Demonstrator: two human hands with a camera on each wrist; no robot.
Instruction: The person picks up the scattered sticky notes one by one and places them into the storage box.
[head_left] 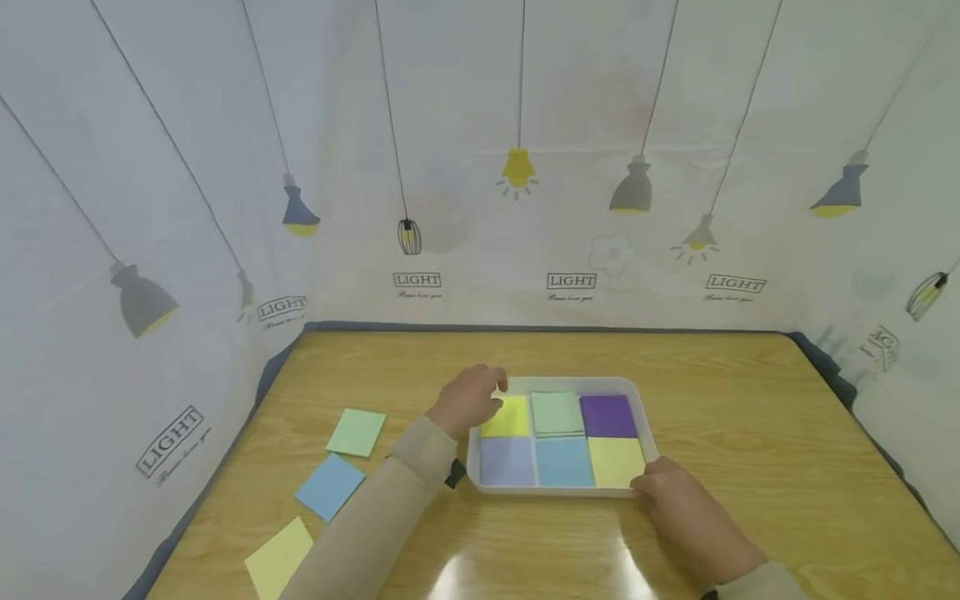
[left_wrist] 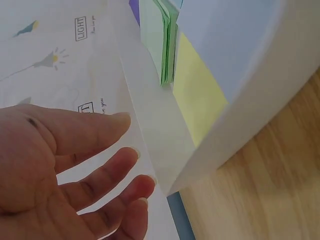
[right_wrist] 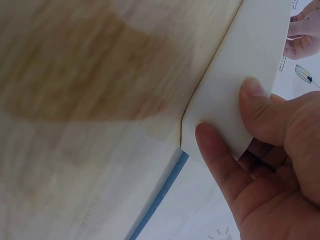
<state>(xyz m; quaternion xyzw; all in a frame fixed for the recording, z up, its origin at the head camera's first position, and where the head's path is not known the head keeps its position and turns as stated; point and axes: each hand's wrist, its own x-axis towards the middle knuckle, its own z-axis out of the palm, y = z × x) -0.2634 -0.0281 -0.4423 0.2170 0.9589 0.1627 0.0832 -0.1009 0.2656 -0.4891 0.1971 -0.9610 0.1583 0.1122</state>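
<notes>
A white tray (head_left: pixel 551 492) on the wooden table holds square paper pads in two rows. At the back are a bright yellow pad (head_left: pixel 508 418), green pads (head_left: pixel 557 413) and a purple pad (head_left: pixel 607 415). Lavender (head_left: pixel 507 463), blue (head_left: pixel 564 463) and pale yellow (head_left: pixel 617 463) pads fill the front row. My left hand (head_left: pixel 468 400) hovers by the tray's back left corner, holding nothing, its fingers loosely bent in the left wrist view. My right hand (head_left: pixel 686 508) grips the front right corner, thumb (right_wrist: pixel 257 107) and a finger against the outer wall.
Left of the tray lie a green pad (head_left: pixel 357 432), a blue pad (head_left: pixel 331 487) and a yellow pad (head_left: pixel 279 554), the last partly behind my left sleeve (head_left: pixel 382 508). A lamp-patterned cloth (head_left: pixel 480 108) surrounds the wooden table (head_left: pixel 757 433) at the back and sides.
</notes>
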